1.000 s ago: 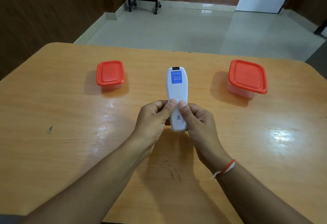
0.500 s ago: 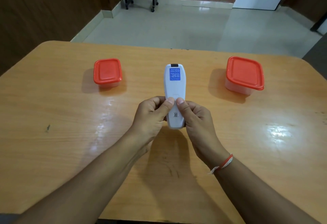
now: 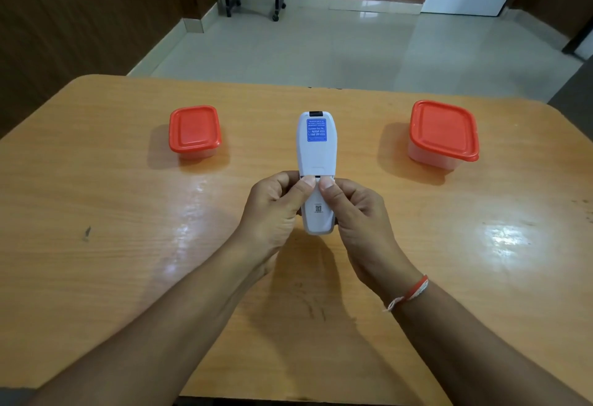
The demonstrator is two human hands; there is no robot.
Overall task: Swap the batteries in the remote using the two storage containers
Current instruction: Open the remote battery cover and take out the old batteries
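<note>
**Gloss on wood, matt on plastic**

The table [image 3: 128, 245] was wood-grained and glossy, throwing back bright glare. The remote [image 3: 316, 155] looked like smooth matt white plastic with a blue printed sticker [image 3: 316, 130]. Both lids [image 3: 194, 128] [image 3: 444, 129] were smooth red plastic.

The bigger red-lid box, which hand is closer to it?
The right hand. It grips the remote on the side facing the bigger container, though well short of it. The left hand grips the remote's other side, farther away.
</note>
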